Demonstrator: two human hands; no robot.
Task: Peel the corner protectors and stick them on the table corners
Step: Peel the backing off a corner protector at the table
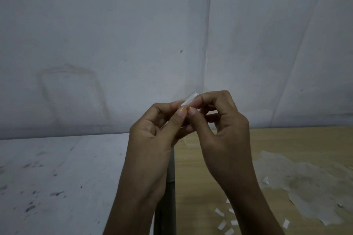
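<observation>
A small clear plastic corner protector (189, 99) is held up in front of the wall, above the far left corner of the wooden table (286, 139). My left hand (152, 135) pinches its lower end between thumb and forefinger. My right hand (223, 126) grips it from the right, thumb tip pressed beside my left thumb. Most of the protector is hidden by my fingers. A clear protector (189, 144) appears to sit on the table's far left corner, just below my hands.
A clear plastic bag (305, 183) lies crumpled on the table at the right. Several white peeled backing strips (221, 226) are scattered near the table's front. To the left is a stained grey floor (57, 177). A grey wall (152, 34) stands close behind.
</observation>
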